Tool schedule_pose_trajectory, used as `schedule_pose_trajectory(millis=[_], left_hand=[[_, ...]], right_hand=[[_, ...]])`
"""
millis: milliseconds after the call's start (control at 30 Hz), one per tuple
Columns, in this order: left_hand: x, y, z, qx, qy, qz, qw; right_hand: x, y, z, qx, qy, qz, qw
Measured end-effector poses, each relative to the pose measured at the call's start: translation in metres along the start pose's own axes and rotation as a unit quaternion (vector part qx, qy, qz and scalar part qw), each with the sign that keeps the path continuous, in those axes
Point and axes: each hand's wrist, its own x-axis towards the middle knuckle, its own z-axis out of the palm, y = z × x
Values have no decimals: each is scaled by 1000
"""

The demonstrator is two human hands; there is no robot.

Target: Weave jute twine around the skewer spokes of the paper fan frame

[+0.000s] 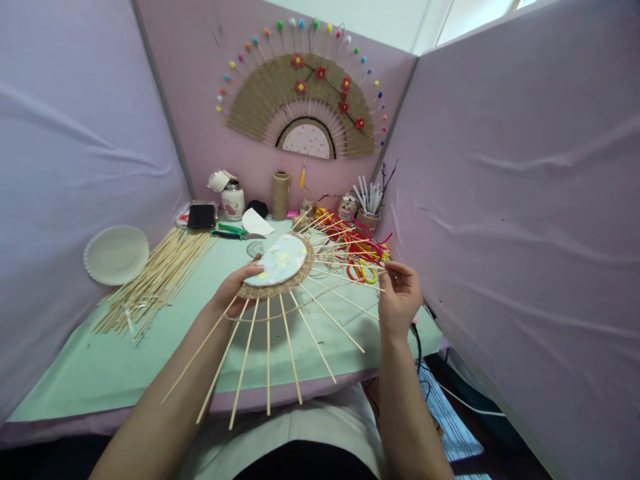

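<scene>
My left hand (241,280) grips a half-made fan (280,260) by its half-round centre, thumb on top of the pale patterned cloth and fingers underneath. A woven twine band edges the cloth, and thin bamboo sticks spread out from it like rays toward me and to the right. A loose strand of twine (280,319) runs across the near sticks and rises toward my right hand (400,290). That hand is closed in a pinch beside the tips of the right-hand sticks, and the twine seems to end in its fingers, though the fingertips partly hide it.
Bamboo sticks (165,273) lie in a pile at left beside a white dish (116,255). Green-handled pruners (235,233), a twine spool (281,195) and a jar (233,201) stand behind. Red and yellow cords (350,240) lie at right. A finished fan (280,87) hangs on the back wall.
</scene>
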Motion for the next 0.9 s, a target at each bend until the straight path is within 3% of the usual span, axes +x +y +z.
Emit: schedule_pose_trajectory(millis=[267, 433, 600, 900], left_hand=[[-2, 1, -2, 19, -36, -10, 999], [-4, 2, 2, 19, -30, -23, 999], [-5, 2, 3, 15, -20, -16, 1000], [-2, 0, -3, 20, -57, -13, 998]], right_hand=[[12, 0, -7, 3, -28, -4, 1000], [14, -1, -9, 10, -59, 46, 997], [9, 1, -5, 16, -48, 79, 996], [1, 5, 2, 1, -8, 93, 996]])
